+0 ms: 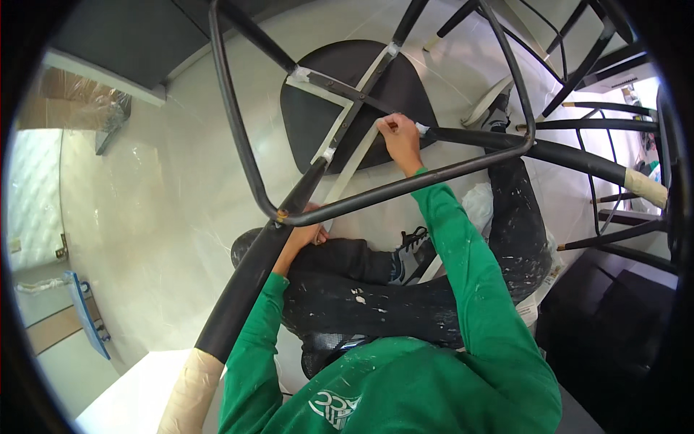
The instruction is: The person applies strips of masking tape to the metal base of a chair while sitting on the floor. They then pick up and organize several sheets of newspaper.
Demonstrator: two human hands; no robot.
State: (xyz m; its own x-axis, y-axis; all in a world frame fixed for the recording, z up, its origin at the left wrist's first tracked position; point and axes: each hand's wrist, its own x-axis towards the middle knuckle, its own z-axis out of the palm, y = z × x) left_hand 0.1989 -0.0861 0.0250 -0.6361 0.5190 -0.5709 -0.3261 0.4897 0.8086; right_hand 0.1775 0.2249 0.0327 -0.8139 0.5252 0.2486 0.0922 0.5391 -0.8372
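Observation:
An upside-down stool stands in front of me, its dark seat (307, 134) on the floor and its black legs pointing up. A bent metal footrest ring (235, 101) joins the legs. Pale masking tape lines parts of the metal cross frame (350, 90) under the seat. Between my hands stretches a strip of masking tape (352, 165). My right hand (401, 143) pinches its upper end beside the cross frame. Lower down, my left hand (306, 233) is closed around the other end, partly hidden by a stool leg (253, 271) and the footrest.
More stools with black legs (614, 124) crowd the right side. A dark panel (137, 43) rises at the upper left, near plastic-wrapped cardboard (79, 98). A blue board (88, 315) leans at the far left. My folded legs (376, 307) lie close below the stool.

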